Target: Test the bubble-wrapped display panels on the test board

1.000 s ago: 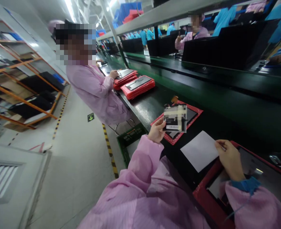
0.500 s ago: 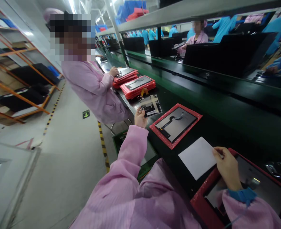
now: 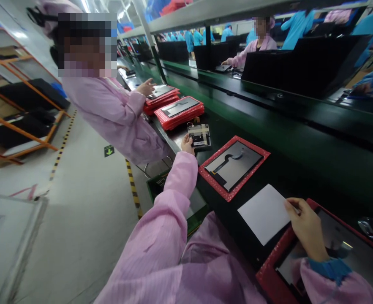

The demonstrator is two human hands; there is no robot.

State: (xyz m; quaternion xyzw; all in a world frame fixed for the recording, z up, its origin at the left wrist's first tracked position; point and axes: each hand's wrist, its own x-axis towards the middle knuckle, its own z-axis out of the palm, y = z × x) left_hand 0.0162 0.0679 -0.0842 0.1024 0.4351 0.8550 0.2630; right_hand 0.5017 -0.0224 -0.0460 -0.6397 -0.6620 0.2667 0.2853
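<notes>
Pinched at its near edge by the left hand (image 3: 188,144), the small display module (image 3: 199,135) looks light, thin and fragile, so edges only; the right hand (image 3: 307,229) touches the white sheet (image 3: 262,214), grip unclear.

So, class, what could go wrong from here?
1. The left hand grips the small module by one corner near the edge of the bench; it might slip and drop.
2. The right hand lies on the glossy panel at the white sheet; it may smudge or press it.

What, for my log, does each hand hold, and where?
Left hand holds the small panel by its near corner; right hand, the white sheet by its right edge.
</notes>
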